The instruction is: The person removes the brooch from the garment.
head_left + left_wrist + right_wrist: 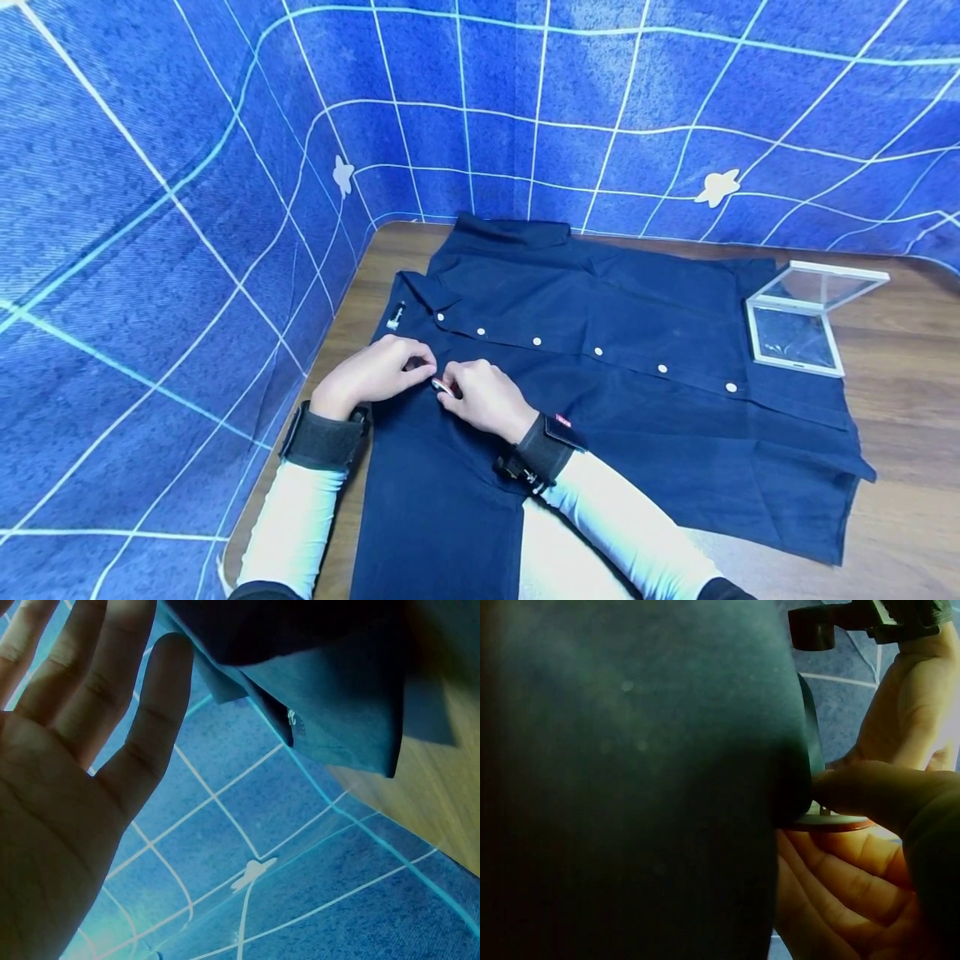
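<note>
A dark navy button-up shirt [660,417] lies spread on the table, its collar toward the left and white buttons along its placket. My left hand [382,367] brings thumb and forefinger together on the fabric below the collar; its other fingers extend fairly straight in the left wrist view. Close beside it, my right hand [483,396] pinches a small round badge [442,387] with a pale face edge. The badge [829,823] appears edge-on with a reddish rim in the right wrist view, against the shirt cloth [705,750]. Its pin side is mostly hidden.
A white hinged case [795,333] with a raised clear lid stands on the shirt's right end. A small black-and-silver piece [396,315] sits near the collar. Blue grid-patterned cloth [585,108] walls the back and left of the wooden table [900,417].
</note>
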`<state>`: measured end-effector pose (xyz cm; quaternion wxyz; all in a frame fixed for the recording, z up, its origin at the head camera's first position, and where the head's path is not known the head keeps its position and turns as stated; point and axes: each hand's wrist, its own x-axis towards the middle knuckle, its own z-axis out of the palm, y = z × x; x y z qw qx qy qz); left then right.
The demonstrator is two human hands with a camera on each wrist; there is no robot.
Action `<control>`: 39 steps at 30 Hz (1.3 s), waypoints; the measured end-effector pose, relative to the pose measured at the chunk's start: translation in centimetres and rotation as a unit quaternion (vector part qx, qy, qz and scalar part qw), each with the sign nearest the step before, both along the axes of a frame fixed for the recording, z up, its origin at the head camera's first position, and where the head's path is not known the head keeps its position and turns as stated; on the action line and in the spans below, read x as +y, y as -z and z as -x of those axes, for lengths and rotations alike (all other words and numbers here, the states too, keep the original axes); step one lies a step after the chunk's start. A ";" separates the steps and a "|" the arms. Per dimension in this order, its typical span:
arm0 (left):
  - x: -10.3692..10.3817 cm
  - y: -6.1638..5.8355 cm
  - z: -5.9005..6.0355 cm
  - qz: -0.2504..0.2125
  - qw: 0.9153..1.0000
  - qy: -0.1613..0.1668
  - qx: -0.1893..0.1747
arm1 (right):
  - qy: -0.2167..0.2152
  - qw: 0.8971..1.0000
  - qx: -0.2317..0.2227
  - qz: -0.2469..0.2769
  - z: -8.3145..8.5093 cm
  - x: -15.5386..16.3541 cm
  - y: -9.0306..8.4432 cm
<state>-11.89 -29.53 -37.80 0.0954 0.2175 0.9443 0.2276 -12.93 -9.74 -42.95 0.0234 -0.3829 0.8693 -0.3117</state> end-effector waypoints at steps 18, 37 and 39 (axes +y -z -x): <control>0.1 -0.2 0.0 0.008 1.000 -0.012 -0.006 | -0.021 1.000 0.017 -0.014 0.4 0.8 -0.3; 0.4 0.3 0.2 0.013 1.000 -0.002 -0.003 | 0.010 1.000 0.017 -0.011 0.6 3.1 -0.6; 0.6 0.5 0.2 0.013 1.000 0.000 -0.005 | 0.016 1.000 0.015 -0.008 0.8 3.7 -0.6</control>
